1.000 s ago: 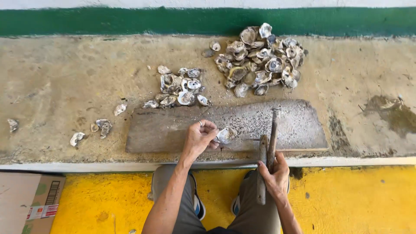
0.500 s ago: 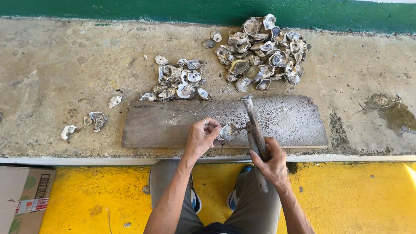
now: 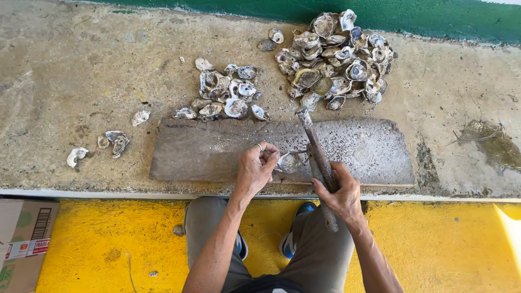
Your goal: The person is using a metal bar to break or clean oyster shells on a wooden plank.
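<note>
Left fingers [image 3: 266,157] pinched around oyster shell [image 3: 290,161]; right fingers [image 3: 332,182] wrapped tight on rusty hammer [image 3: 317,157], long axis upright, head pointing away, beyond both fingers.

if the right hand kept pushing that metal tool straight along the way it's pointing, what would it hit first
Probably the big pile of oyster shells. The right hand holds the metal tool angled up and slightly left across the wooden board, its tip just short of the pile's near edge. How high the tip sits is unclear.
</note>
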